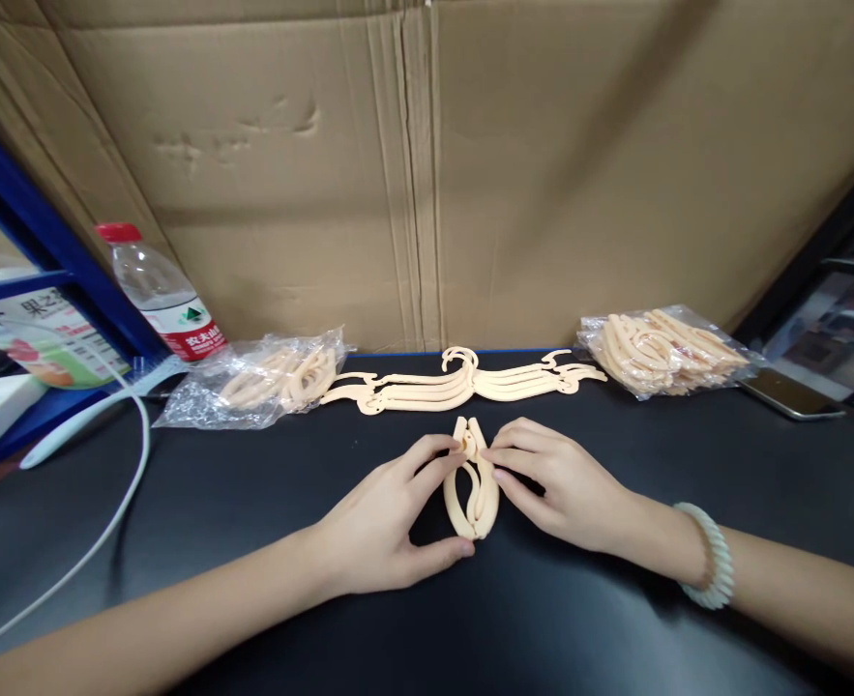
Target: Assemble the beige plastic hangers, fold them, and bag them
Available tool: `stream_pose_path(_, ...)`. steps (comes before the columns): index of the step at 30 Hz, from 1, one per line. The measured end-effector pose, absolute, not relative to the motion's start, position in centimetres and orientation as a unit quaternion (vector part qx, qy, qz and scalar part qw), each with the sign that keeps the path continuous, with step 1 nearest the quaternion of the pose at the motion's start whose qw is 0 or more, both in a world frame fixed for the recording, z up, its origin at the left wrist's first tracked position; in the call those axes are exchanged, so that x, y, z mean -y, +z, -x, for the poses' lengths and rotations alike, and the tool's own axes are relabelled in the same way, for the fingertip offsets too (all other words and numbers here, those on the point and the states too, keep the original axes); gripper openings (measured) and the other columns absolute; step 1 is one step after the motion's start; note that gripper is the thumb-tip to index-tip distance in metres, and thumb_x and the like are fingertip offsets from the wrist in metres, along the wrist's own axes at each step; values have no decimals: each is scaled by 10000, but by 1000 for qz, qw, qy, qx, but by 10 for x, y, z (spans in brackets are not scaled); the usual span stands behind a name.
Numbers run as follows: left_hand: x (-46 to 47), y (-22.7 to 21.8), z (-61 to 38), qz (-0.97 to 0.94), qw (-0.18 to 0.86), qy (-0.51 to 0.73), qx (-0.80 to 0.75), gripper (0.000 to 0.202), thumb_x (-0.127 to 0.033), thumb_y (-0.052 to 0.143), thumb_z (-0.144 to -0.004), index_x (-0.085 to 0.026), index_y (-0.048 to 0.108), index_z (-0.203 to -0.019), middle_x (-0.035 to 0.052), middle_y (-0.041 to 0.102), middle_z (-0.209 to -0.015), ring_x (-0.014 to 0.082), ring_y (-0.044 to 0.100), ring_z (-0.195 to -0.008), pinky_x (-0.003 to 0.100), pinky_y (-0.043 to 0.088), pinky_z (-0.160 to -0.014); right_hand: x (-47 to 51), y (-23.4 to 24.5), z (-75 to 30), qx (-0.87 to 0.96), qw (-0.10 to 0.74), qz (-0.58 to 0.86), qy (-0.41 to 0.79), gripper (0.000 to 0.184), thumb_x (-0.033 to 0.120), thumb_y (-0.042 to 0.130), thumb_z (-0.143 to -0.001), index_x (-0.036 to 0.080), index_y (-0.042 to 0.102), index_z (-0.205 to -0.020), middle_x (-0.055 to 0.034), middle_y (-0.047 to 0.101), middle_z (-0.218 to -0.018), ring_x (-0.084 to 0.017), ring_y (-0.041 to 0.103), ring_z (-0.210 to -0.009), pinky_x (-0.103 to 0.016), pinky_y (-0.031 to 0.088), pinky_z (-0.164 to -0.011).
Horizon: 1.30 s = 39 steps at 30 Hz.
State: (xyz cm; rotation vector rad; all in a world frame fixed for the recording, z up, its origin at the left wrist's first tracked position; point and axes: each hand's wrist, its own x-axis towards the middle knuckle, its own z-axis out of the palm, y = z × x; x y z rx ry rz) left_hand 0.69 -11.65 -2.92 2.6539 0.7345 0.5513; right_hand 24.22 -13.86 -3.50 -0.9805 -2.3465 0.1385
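A folded cream plastic hanger (472,480) stands on the black table (252,503), pinched from both sides. My left hand (387,517) grips its left side with fingers on top and thumb at its lower end. My right hand (553,483) presses its fingertips on the hanger's upper right. Behind them lies a row of unfolded cream hangers (462,384).
A plastic bag of folded hangers (271,380) lies at the left, a fuller bag (662,350) at the right. A water bottle (161,293) with a red cap stands far left beside a white cable (118,503). A cardboard wall (427,174) closes the back.
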Motion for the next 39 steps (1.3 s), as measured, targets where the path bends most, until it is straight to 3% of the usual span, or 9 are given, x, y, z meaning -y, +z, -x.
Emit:
stream_pose_path(5,118,-30,-8,-936,148,183,-261,630,-359,651,-824,-175,414,-1378,153,450,-1418,294,481,-1285,431,449,-1053,135,-33,-244,880,284,376,51,226,161,452,-947,163,676,-978,-93,648,-904,-227,574,-900,-400,510,-809)
stream_pose_path(15,118,-29,-7,-936,128,198,-262,540,-308,590,-873,-211,417,-1375,128,456,-1436,279,467,-1300,442,440,-1059,128,-27,-258,880,277,385,35,250,167,482,-938,164,631,-1138,-95,667,-1013,-232,587,-961,-418,501,-873)
stream_pose_path(24,90,-31,14,-904,63,245,-344,375,-336,514,-920,-212,527,-1274,104,574,-1325,272,550,-1213,429,462,-1028,79,-11,-339,805,263,530,-47,229,154,488,-878,151,681,-1002,-104,715,-992,-258,664,-875,-424,534,-791)
stream_pose_path(30,84,-33,16,-905,53,240,-348,363,-333,494,-925,-204,535,-1262,103,594,-1303,268,573,-1185,425,476,-1010,70,-33,-339,853,219,472,-44,214,196,546,-899,158,641,-1088,-115,628,-1076,-265,580,-1036,-447,484,-917)
stream_pose_path(34,89,-33,13,-922,34,218,-318,365,-243,471,-922,-196,514,-1282,113,567,-1325,263,543,-1214,433,469,-1016,73,-41,-328,860,196,470,-40,219,215,512,-942,149,599,-1132,-127,568,-1068,-260,548,-1022,-446,470,-902)
stream_pose_path(39,90,-34,14,-922,26,225,-314,359,-195,472,-902,-198,530,-1256,107,599,-1282,259,573,-1172,427,493,-986,72,-43,-326,849,223,476,-42,106,248,516,-946,173,589,-937,-96,563,-956,-244,536,-913,-413,458,-825)
